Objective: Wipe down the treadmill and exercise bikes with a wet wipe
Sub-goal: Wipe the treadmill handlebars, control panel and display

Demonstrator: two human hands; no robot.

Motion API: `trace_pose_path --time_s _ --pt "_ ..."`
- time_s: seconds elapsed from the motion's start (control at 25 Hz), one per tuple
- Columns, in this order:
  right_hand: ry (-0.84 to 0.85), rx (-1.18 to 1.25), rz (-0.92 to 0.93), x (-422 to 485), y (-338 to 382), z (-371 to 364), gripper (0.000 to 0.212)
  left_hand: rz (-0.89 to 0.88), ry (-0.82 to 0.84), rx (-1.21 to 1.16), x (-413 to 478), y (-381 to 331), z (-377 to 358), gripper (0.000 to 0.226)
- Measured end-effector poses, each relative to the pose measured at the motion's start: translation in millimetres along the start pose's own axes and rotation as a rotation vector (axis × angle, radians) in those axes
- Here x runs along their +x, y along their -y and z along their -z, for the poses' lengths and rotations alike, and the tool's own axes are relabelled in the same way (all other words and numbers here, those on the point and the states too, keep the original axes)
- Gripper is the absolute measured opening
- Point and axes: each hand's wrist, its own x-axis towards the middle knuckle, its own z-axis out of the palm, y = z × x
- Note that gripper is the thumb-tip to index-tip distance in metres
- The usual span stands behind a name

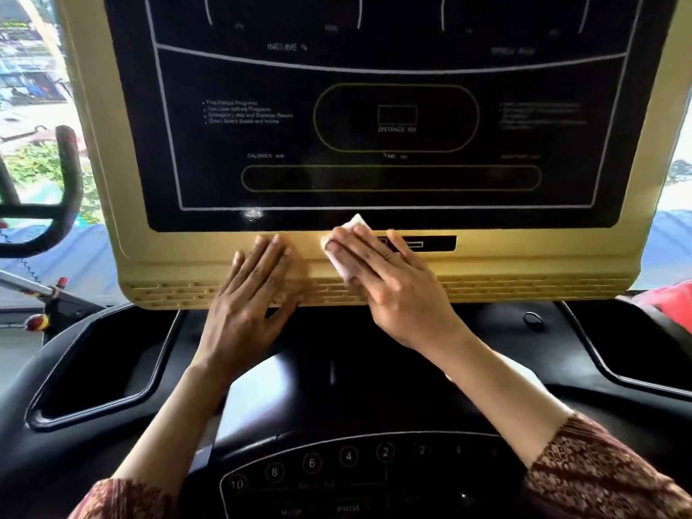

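The treadmill console fills the view: a gold-framed panel (524,264) around a dark display (374,144). My right hand (389,279) lies flat with straight fingers on a white wet wipe (342,262), pressing it against the gold lower strip just below the display. Part of the wipe sticks out above and left of the fingers. My left hand (254,290) rests flat on the same gold strip to the left, fingers straight, holding nothing.
Below the panel is the black console deck (337,372) with a recessed tray at each side (101,368) (636,350) and numbered buttons (310,462) near me. A black handlebar (63,196) of another machine stands at the left by the window.
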Motion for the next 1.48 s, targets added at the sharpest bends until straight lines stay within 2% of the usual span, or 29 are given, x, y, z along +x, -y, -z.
trace_pose_path --time_s 0.12,0.2,0.36,0.6,0.76,0.84,0.92,1.04,1.08,1.16,1.24,1.28,1.4,1.48 --pt "-0.059 0.004 -0.143 -38 -29 6 0.059 0.008 0.015 0.016 0 -2 2 0.053" --pt "-0.057 0.060 -0.163 -40 -26 6 0.052 0.027 0.009 0.020 -1 -1 4 0.052" --pt "-0.017 0.121 -0.065 12 21 -4 0.051 0.056 -0.006 0.021 -3 9 13 0.052" --pt "-0.009 0.154 0.065 87 90 -25 0.064 0.142 -0.007 0.070 -20 65 43 0.055" --pt "-0.025 0.078 0.119 132 95 -17 0.059 0.163 -0.026 0.028 -15 86 56 0.061" --pt "-0.110 0.044 0.011 142 76 -8 0.052 0.119 -0.020 0.035 -8 91 58 0.061" --pt "-0.209 0.062 -0.198 129 52 -2 0.046 0.083 -0.013 0.024 -4 92 58 0.060" --pt "-0.233 0.169 -0.427 85 55 -5 0.047 0.065 -0.006 -0.012 -2 92 57 0.058" --pt "-0.214 0.196 -0.424 77 69 -11 0.048 0.064 -0.008 -0.020 -1 93 57 0.057" --pt "-0.157 0.176 -0.268 73 93 -22 0.052 0.030 -0.010 -0.027 3 90 53 0.053" --pt "-0.098 0.054 -0.091 83 79 -20 0.059 -0.035 -0.016 -0.032 8 80 48 0.048" --pt "-0.113 0.013 -0.093 86 61 -14 0.058 -0.046 -0.021 -0.040 11 74 44 0.048" --pt "-0.224 0.030 -0.432 65 8 3 0.052 -0.009 -0.057 -0.051 18 61 38 0.050" --pt "-0.276 0.097 -0.632 42 -4 6 0.050 -0.024 -0.051 -0.064 18 52 33 0.051"
